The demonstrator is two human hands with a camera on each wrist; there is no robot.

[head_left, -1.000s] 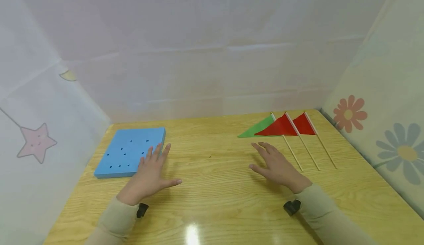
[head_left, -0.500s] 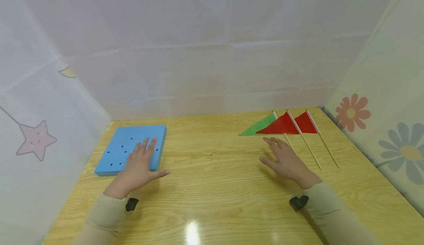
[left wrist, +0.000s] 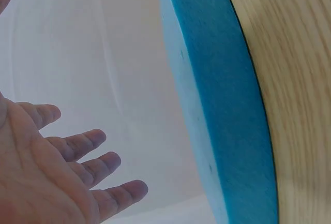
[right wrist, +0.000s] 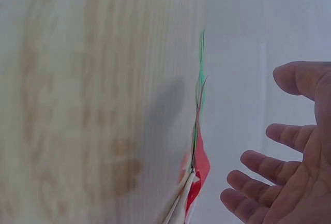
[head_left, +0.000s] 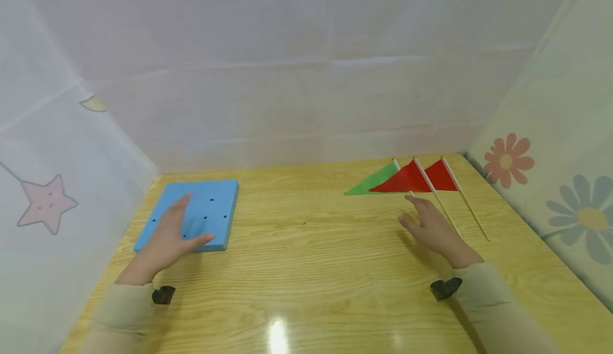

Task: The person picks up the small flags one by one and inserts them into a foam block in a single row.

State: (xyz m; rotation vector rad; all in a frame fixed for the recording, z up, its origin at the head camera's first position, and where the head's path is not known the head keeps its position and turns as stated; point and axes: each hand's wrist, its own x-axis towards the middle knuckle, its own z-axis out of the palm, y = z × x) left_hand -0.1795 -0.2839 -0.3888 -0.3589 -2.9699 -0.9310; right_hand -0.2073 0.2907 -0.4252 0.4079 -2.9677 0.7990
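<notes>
In the head view my left hand (head_left: 165, 242) hovers over the near left part of a blue board (head_left: 217, 191) dotted with small dark holes. The left wrist view shows that hand (left wrist: 49, 169) with fingers spread, apart from the thick edge of the board (left wrist: 227, 100). My right hand (head_left: 433, 231) is raised above the table, fingers loosely bent, holding nothing. Just beyond it lie a green pennant flag (head_left: 375, 182), a red pennant flag (head_left: 407, 178) overlapping it, and another red flag (head_left: 441, 177) at the right. My right hand hides most of the green flag's stick.
The wooden table (head_left: 297, 269) runs back to a pale cloth wall (head_left: 287, 77). Printed cloths close off both sides, with a pink star (head_left: 48, 204) at left and flowers (head_left: 593, 218) at right. A black wrist device (head_left: 445, 288) sits at each cuff.
My left hand has moved left, further over the blue board. The right hand has shifted right, towards the flag sticks. Board and flags have stayed in place.
</notes>
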